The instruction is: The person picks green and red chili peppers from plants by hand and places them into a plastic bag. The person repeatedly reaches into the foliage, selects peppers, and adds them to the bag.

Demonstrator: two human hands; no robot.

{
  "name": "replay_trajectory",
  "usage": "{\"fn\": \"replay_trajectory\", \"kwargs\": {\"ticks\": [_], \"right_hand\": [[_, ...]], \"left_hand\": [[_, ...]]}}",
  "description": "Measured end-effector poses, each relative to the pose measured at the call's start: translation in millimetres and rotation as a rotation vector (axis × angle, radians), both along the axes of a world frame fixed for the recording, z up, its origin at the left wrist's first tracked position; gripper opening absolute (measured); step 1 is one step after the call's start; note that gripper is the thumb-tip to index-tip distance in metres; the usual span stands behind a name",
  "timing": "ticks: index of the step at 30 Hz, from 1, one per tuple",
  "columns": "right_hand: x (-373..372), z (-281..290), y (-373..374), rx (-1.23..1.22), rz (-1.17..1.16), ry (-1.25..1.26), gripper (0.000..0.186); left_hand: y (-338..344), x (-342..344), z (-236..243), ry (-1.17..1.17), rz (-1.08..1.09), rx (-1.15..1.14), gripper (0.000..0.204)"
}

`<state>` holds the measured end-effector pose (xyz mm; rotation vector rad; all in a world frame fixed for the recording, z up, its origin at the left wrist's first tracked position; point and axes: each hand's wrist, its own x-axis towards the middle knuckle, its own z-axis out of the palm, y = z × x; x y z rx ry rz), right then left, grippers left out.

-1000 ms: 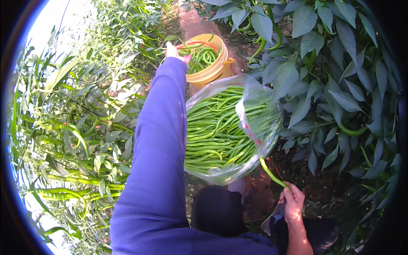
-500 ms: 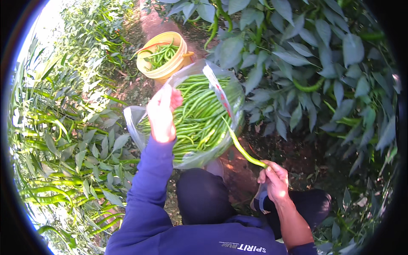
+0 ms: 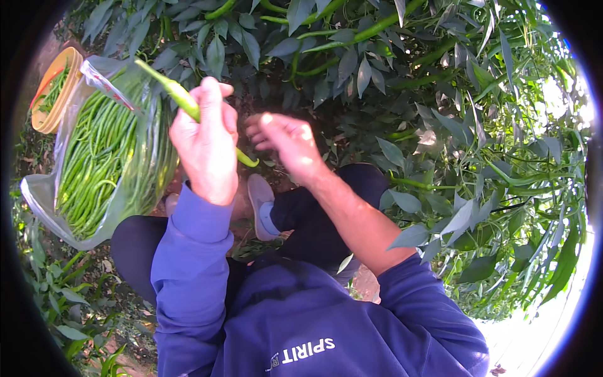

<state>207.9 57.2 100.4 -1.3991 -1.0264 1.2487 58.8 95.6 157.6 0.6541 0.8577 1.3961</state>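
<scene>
A long green chili pepper (image 3: pixel 181 97) runs through my closed left hand (image 3: pixel 210 151). Its stem end points up and left, and its thin curled tip shows below the hand, beside the wrist. To the right of it, my right hand (image 3: pixel 287 146) is raised with nothing in it, the loosely bent fingers apart and pointing toward the left hand. On the left, a clear plastic bag (image 3: pixel 39 201) stands with its mouth wide, full of long green chili peppers (image 3: pixel 103 157). Part of the bag's right side lies behind my left hand.
A yellow bucket (image 3: pixel 76 69) with some chili peppers in it stands behind the bag at the far left. Dense pepper plants (image 3: pixel 364 69) with hanging pods fill the far side and the right. My bent knees and a shoe (image 3: pixel 259 204) are below my hands.
The chili pepper has passed from my right hand to my left. My view has swung right, so the bag and bucket now sit at the left. The right hand has come near the left.
</scene>
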Motion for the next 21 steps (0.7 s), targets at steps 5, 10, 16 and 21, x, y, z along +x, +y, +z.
{"fn": "replay_trajectory", "kwargs": {"ticks": [5, 10, 16, 21], "right_hand": [[131, -22, -7, -0.158, -0.744, -0.075, 0.041], [233, -24, -59, 0.102, -1.302, -0.098, 0.031], [294, 12, -88, 0.035, -1.307, -0.42, 0.033], [299, 43, -79, 0.172, -1.248, -0.172, 0.033]], "left_hand": [[-24, 39, -30, -0.004, -0.206, -0.217, 0.031], [-22, 52, -31, -0.07, -0.319, -0.176, 0.031], [-15, 62, -35, -0.081, -0.363, -0.221, 0.028], [-13, 63, -35, -0.107, -0.348, -0.237, 0.028]]}}
